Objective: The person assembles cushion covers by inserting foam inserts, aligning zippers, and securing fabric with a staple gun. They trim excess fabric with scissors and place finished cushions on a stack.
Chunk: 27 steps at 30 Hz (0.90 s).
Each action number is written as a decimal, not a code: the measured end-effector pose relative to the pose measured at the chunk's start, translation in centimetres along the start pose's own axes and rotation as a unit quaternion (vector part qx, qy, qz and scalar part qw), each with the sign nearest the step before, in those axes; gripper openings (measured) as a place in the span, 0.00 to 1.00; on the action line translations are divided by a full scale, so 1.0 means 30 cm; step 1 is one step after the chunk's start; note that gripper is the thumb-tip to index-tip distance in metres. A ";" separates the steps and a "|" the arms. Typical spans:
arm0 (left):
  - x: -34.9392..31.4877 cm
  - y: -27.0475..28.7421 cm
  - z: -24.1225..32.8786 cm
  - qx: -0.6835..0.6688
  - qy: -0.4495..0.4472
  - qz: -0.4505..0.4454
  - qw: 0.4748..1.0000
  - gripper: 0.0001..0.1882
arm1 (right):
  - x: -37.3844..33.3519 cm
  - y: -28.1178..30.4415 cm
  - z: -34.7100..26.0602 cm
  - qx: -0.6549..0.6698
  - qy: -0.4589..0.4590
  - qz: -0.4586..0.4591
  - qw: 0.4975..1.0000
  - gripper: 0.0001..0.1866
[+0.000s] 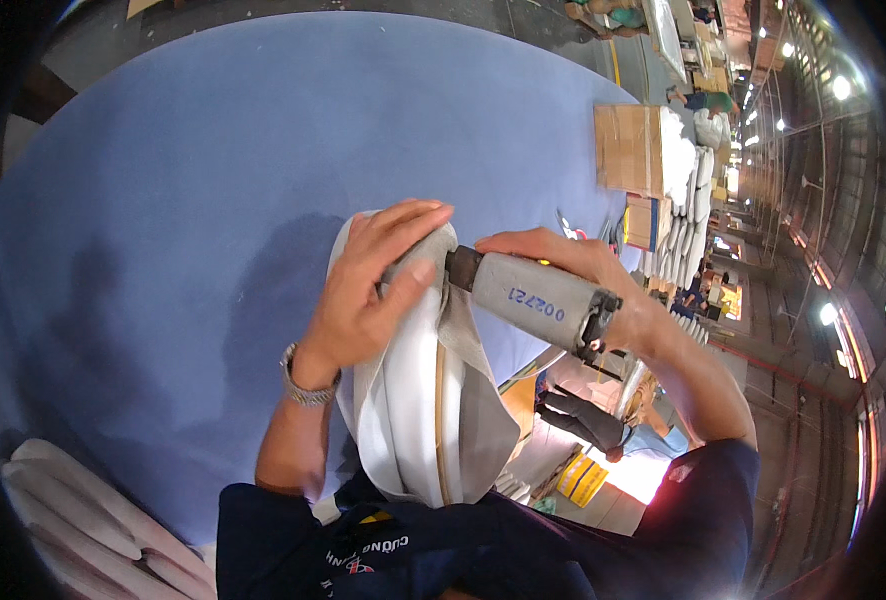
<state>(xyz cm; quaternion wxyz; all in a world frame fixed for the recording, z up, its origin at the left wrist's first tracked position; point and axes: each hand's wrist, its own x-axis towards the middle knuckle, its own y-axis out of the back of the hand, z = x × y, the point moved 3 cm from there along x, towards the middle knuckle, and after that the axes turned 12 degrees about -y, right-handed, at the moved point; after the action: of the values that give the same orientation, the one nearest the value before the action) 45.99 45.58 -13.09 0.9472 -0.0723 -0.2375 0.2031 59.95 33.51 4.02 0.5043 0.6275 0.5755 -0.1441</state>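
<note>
A long padded cushion piece (408, 400) stands on edge against my body, with white foam and a thin tan strip along its edge. Grey fabric (485, 415) wraps it and hangs loose on the right side. My left hand (363, 290) is closed over its far end, thumb and fingers pressing the fabric down. In my right hand (603, 275) is a grey staple gun (523, 290), held sideways. Its dark nose meets the fabric near my left fingertips. The handle and most of my right fingers are hidden behind the tool's body.
A blue-covered table (163, 160) spreads ahead and left. Scissors (569, 228) lie near its right edge, by a cardboard box (628, 150). Padded pieces (83, 510) are stacked at lower left. Beyond the table, a person (588, 418) stands near a yellow crate (582, 480).
</note>
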 end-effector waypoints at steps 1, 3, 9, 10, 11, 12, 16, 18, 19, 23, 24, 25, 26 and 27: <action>0.029 0.014 -0.029 -0.047 0.072 -0.007 0.996 0.21 | -0.006 -0.010 -0.007 -0.011 -0.023 0.010 1.000 0.40; 0.090 0.034 -0.087 -0.138 0.211 -0.015 0.968 0.24 | -0.021 -0.032 -0.018 -0.018 -0.046 0.027 0.998 0.40; 0.165 -0.060 -0.151 0.023 0.189 -0.177 0.966 0.34 | -0.038 -0.057 0.010 0.005 -0.033 0.068 0.997 0.44; 0.164 -0.065 -0.152 0.031 0.174 -0.153 0.972 0.34 | -0.031 -0.053 0.009 -0.004 -0.029 0.070 0.997 0.44; 0.155 -0.072 -0.158 0.036 0.161 -0.129 0.978 0.35 | -0.028 -0.053 0.008 -0.013 -0.026 0.070 0.997 0.44; 0.149 -0.077 -0.160 0.041 0.148 -0.105 0.982 0.35 | -0.029 -0.051 0.004 -0.021 -0.030 0.073 0.997 0.44; 0.130 -0.097 -0.155 0.058 0.145 -0.055 0.986 0.33 | -0.025 -0.052 0.013 -0.033 -0.038 0.085 0.995 0.44; 0.127 -0.104 -0.149 0.062 0.132 -0.034 0.989 0.33 | -0.028 -0.049 0.016 -0.037 -0.020 0.089 0.995 0.42; 0.129 -0.104 -0.146 0.062 0.129 -0.031 0.989 0.33 | -0.024 -0.042 0.014 -0.041 0.002 0.087 0.995 0.41; 0.136 -0.104 -0.144 0.050 0.127 -0.012 0.991 0.31 | -0.023 -0.037 0.034 -0.029 -0.016 0.069 0.997 0.39; 0.138 -0.104 -0.144 0.041 0.130 -0.007 0.991 0.30 | -0.020 -0.040 0.047 -0.018 -0.016 0.071 0.997 0.41; 0.138 -0.105 -0.147 0.043 0.133 -0.013 0.990 0.30 | -0.015 -0.042 0.059 -0.007 -0.015 0.072 0.997 0.43; 0.143 -0.103 -0.139 0.051 0.129 -0.016 0.990 0.30 | -0.016 -0.040 0.064 0.000 -0.006 0.077 0.997 0.46; 0.147 -0.099 -0.131 0.060 0.124 -0.019 0.990 0.31 | -0.012 -0.045 0.074 0.005 0.035 0.096 0.995 0.47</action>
<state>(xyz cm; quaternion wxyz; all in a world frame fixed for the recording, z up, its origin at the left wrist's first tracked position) 52.48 44.57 -13.99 0.9755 -0.0359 -0.1072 0.1887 59.57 31.30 2.66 0.4922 0.6869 0.5292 -0.0760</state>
